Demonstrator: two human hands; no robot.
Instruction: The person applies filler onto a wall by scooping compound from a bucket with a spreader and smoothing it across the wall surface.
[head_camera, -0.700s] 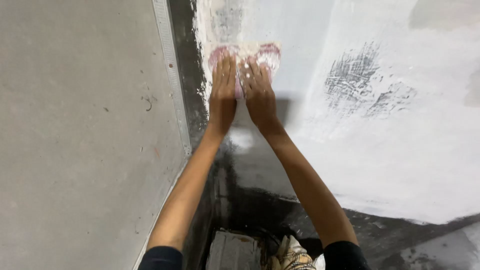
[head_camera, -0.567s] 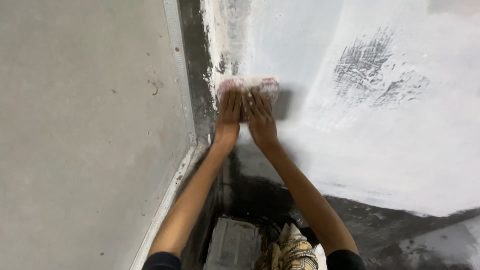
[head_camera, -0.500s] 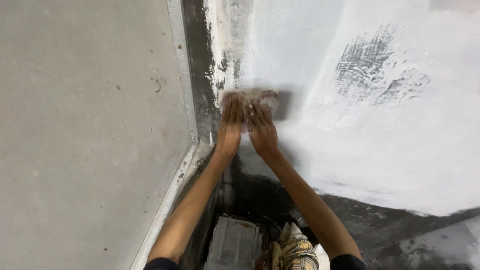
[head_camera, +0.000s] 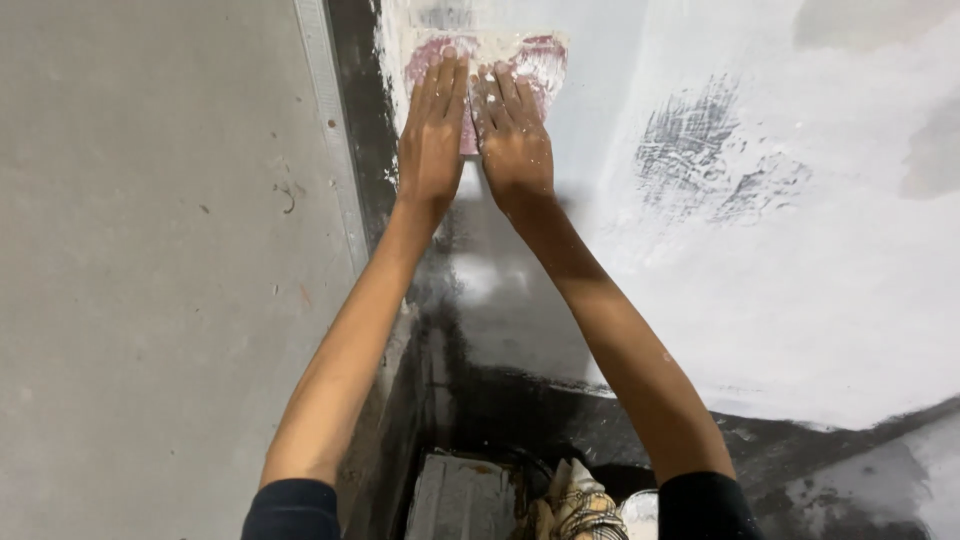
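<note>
I have pushed the pink sanding sheet (head_camera: 490, 60) back up the white wall (head_camera: 800, 300), higher than half a second ago, beside the dark corner strip (head_camera: 355, 120). My left hand (head_camera: 432, 140) and right hand (head_camera: 512, 140) press flat, fingers spread open, pinning it without curling around it.
</note>
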